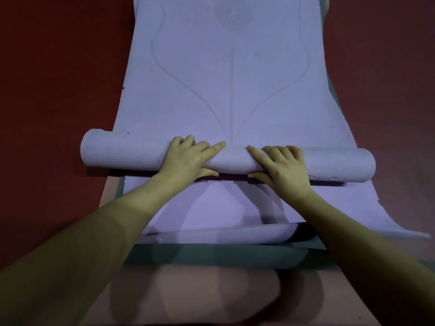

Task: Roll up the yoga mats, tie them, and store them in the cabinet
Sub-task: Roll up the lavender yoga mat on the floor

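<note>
A lilac yoga mat with a pressed leaf pattern lies stretched away from me, and its near end is wound into a roll that lies across the view. My left hand presses on the roll left of its middle, fingers spread over the top and thumb along the near side. My right hand lies the same way just right of the middle. Under the roll a second lilac mat lies flat, its near end curling up.
A green mat shows below the lilac ones, and a pinkish mat lies nearest me. Dark red floor spreads to the left and right. No cabinet or tie is in view.
</note>
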`<state>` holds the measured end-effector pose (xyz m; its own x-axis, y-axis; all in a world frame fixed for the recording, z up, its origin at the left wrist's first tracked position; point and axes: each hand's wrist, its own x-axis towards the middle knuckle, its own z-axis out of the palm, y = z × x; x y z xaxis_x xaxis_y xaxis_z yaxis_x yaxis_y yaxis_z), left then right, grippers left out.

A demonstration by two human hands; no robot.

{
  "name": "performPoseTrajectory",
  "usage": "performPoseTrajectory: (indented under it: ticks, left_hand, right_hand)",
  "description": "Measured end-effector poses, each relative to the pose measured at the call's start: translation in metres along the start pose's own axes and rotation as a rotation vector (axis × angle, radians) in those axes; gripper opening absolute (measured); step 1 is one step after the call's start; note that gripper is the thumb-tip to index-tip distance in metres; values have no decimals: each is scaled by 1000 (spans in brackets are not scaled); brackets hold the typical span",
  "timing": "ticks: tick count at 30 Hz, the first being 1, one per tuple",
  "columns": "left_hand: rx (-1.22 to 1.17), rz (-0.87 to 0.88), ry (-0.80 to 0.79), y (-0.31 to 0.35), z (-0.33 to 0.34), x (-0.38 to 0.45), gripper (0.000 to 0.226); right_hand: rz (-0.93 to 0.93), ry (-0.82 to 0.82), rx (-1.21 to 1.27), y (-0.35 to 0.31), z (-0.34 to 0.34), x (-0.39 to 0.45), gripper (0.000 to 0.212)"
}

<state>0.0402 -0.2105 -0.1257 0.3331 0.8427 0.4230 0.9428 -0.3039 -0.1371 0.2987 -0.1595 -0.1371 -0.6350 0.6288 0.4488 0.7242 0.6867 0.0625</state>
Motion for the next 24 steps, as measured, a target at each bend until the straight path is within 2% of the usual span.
performPoseTrajectory:
  ticks: [4, 14, 18, 21, 24]
  left_hand:
    - [-23, 45, 27, 14, -10, -25, 73]
    - [-105, 28, -29, 41, -35, -81, 67]
    - [-123, 17, -71, 34, -31, -74, 75]
    - [-158, 23, -111, 19, -27, -57, 80]
    - [-128, 61, -102, 14, -21, -52, 79]
  right_hand:
    - [-11, -25, 47, -13, -18, -25, 57]
    - [-61, -81, 72, -44, -42, -66, 60]
    - [-57, -75, 44, -46, -40, -60, 60]
    - [-32, -5, -19, -56, -35, -57, 51]
    - [19, -43, -24, -64, -31, -59, 50]
